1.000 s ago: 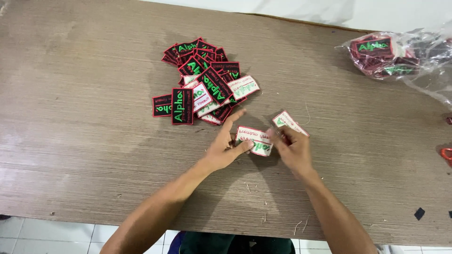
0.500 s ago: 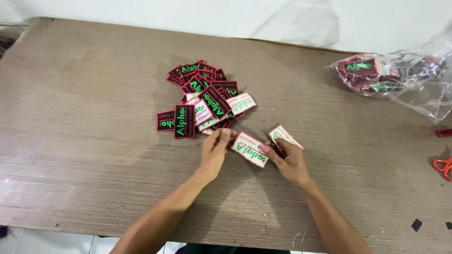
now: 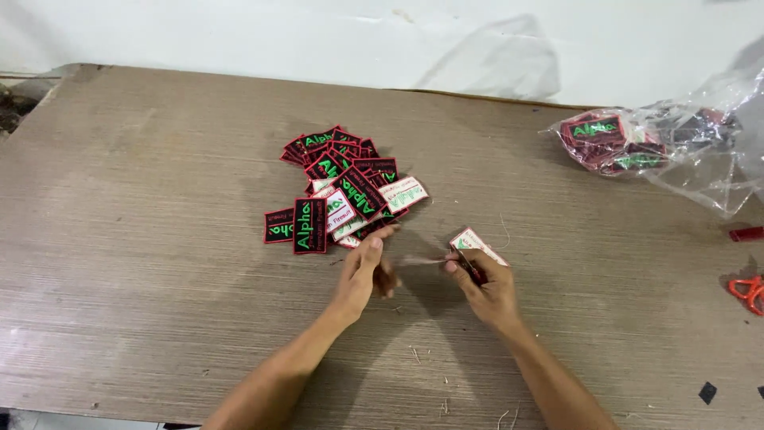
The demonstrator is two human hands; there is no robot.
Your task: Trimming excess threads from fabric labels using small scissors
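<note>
Pinching a white-backed patch (image 3: 476, 244) in your right hand (image 3: 487, 285), you keep it apart from the patch pile (image 3: 342, 191); your left hand (image 3: 364, 271), fingers curled and seemingly empty, sits just near of the pile.

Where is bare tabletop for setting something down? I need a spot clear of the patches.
The table is bare along its left side, left of the patch pile, and between that pile and the plastic bag. It is crowded around the left hand and the right hand, and near the orange scissors.
</note>
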